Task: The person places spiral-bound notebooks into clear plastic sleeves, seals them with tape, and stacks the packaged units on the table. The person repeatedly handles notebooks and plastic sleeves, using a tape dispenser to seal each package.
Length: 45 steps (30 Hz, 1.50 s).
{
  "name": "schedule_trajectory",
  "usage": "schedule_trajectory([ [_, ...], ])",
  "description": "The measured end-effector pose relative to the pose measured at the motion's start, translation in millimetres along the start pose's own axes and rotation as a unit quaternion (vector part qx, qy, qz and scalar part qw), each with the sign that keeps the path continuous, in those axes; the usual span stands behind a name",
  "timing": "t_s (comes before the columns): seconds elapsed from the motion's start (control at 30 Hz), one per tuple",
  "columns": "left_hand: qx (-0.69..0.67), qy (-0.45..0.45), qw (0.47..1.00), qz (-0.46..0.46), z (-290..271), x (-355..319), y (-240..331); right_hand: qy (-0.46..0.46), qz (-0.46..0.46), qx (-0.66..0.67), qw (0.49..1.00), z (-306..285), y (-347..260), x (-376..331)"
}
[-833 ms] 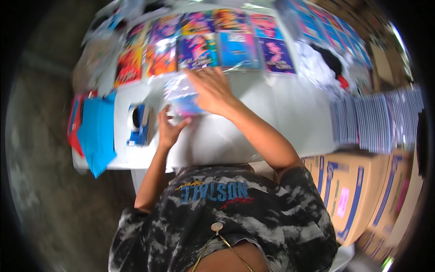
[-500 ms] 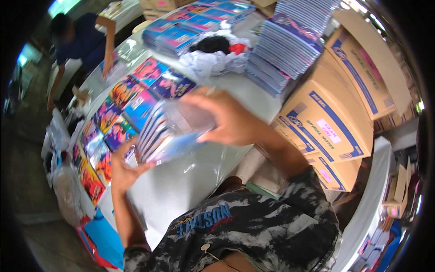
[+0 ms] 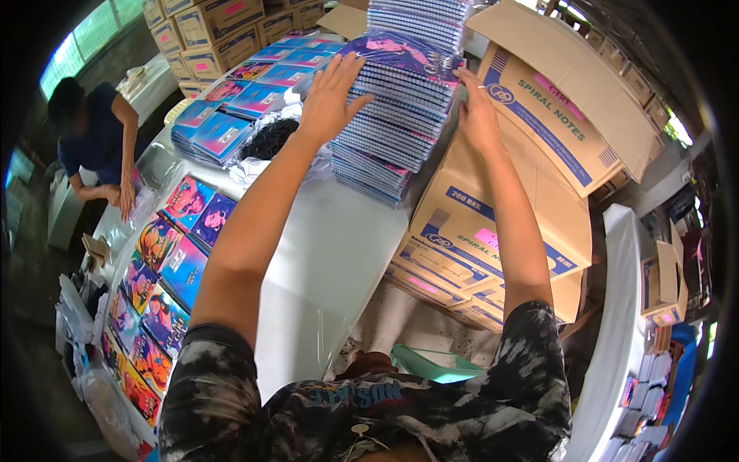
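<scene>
A tall, slanting stack of spiral notebooks (image 3: pixel 389 135) stands at the far end of the white table (image 3: pixel 331 262), leaning against cardboard boxes. My left hand (image 3: pixel 329 94) lies flat on the stack's upper left side, fingers spread over a purple-covered notebook. My right hand (image 3: pixel 473 112) is at the stack's right edge, between the notebooks and an open cardboard box (image 3: pixel 554 108), fingers curled round the top notebooks' corner. Both arms are stretched forward.
Printed cardboard boxes (image 3: pixel 477 239) are piled at the right. Rows of colourful notebooks (image 3: pixel 165 269) cover the table's left side, with low blue stacks (image 3: pixel 212 131) and a black-and-white bundle (image 3: pixel 269 138) beyond. Another person (image 3: pixel 96 146) bends over the far left table. More boxes (image 3: pixel 208 31) stand behind.
My hands were over the table holding a thin clear-wrapped item. The view has swung right, and both hands have reached out to the notebook stack; the item is no longer in them.
</scene>
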<state>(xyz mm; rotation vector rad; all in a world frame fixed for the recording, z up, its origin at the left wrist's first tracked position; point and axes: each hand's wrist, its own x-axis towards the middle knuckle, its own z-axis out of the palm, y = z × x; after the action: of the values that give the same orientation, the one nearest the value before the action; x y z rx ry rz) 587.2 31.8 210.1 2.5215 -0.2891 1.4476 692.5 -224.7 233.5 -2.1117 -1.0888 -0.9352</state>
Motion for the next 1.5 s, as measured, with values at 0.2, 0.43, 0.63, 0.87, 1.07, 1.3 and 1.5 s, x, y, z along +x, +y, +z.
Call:
schedule_trajectory([
  [0.2, -0.001, -0.039, 0.978, -0.206, -111, -179, 17, 0.174, -0.001, 0.045, 0.984, 30, -79, -41],
  [0.43, 0.262, 0.120, 0.730, -0.620, -303, -435, 124, -0.347, -0.092, 0.266, 0.895, 114, -281, -252],
  [0.63, 0.239, 0.160, 0.685, -0.670, -403, -553, 223, -0.448, -0.182, 0.135, 0.865, 153, -330, -340],
  [0.87, 0.214, 0.243, 0.667, -0.671, -468, -589, 193, -0.453, -0.178, 0.110, 0.867, 147, -338, -337],
  [1.07, 0.217, 0.169, 0.687, -0.673, -478, -589, 185, -0.443, -0.165, 0.127, 0.872, 147, -343, -339],
  [1.3, 0.314, -0.075, 0.661, -0.677, -398, -567, 200, -0.435, -0.163, 0.099, 0.880, 143, -344, -340],
  [1.5, 0.328, -0.018, 0.671, -0.665, -406, -543, 177, -0.338, -0.080, 0.140, 0.927, 175, -344, -305],
])
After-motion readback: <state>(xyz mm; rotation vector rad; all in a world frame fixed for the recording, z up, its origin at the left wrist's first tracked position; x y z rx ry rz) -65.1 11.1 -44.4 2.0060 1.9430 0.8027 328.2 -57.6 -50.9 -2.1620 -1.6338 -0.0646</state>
